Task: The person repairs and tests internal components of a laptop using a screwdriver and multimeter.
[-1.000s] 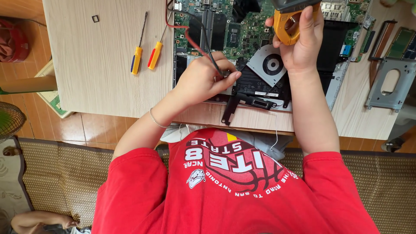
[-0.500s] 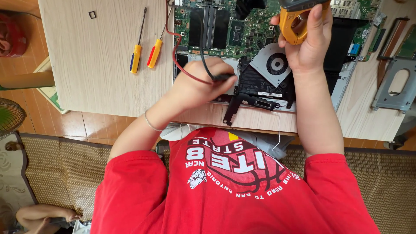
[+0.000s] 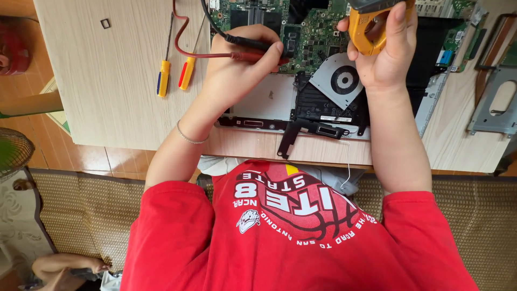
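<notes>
An opened laptop [image 3: 269, 102] lies on the wooden table [image 3: 107, 97], showing its green circuit board [image 3: 318, 37], a round cooling fan [image 3: 344, 80] and black inner parts. My left hand [image 3: 237, 70] grips a red and a black test probe [image 3: 253, 48] together, their tips resting on the board. From the probes, red and black leads run up out of view. My right hand [image 3: 382, 54] holds a yellow clamp meter [image 3: 366, 29] above the fan; its top is cut off by the frame edge.
Two yellow-handled screwdrivers [image 3: 175, 75] lie left of the laptop, and a small black square part [image 3: 105, 23] sits further left. A grey metal bracket [image 3: 495, 102] and other boards lie at the right. Another person's limb [image 3: 70, 267] shows on the floor mat.
My left hand has moved with the probes from the laptop's near edge up onto the circuit board. My right hand has stayed up with the yellow meter.
</notes>
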